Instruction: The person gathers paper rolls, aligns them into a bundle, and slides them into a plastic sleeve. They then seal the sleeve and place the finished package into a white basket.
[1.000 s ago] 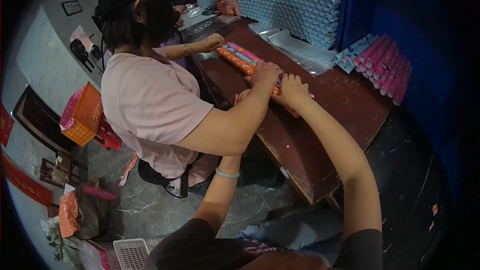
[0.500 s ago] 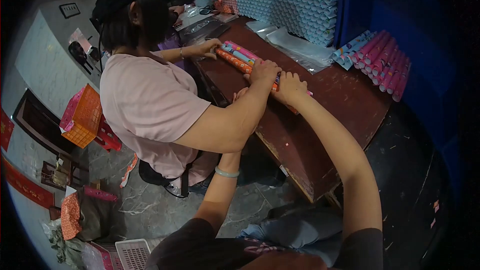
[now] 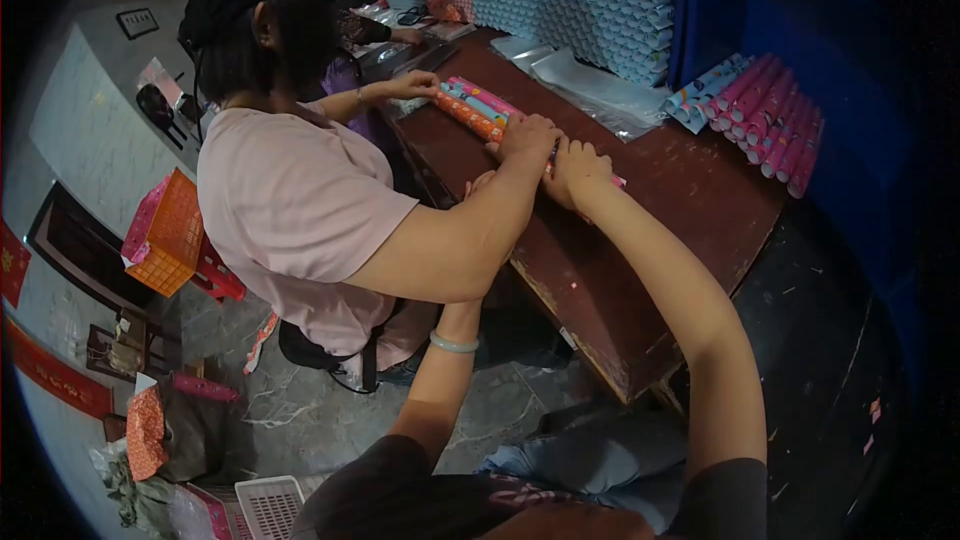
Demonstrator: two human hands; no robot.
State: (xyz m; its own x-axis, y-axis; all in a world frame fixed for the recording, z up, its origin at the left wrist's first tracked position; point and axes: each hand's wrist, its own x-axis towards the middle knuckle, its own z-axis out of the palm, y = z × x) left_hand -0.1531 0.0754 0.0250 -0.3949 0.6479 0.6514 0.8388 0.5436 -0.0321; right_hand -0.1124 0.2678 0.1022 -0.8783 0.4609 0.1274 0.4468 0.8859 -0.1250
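Observation:
Several patterned paper rolls, orange, light blue and pink [image 3: 475, 112], lie side by side on the dark red table [image 3: 640, 270]. My right hand [image 3: 581, 176] is closed over their near end. Most of my left hand [image 3: 480, 183] is hidden behind a co-worker's forearm; only a few fingers show beside the rolls, and their grip cannot be made out. The co-worker's near hand [image 3: 530, 137] rests on the rolls right beside my right hand. At the far end, the co-worker's other hand [image 3: 412, 86] touches the rolls' tips.
Clear plastic bags [image 3: 595, 90] lie along the table's back edge. Behind them rises a tall stack of blue and orange rolls [image 3: 570, 15]. Pink rolls [image 3: 765, 120] are piled at the right. The co-worker [image 3: 300, 190] sits close on the left. An orange basket [image 3: 172, 235] stands beyond.
The co-worker's far hand has shifted slightly at the rolls' far ends. Another person's hand now shows at the back of the table. My hands have barely moved.

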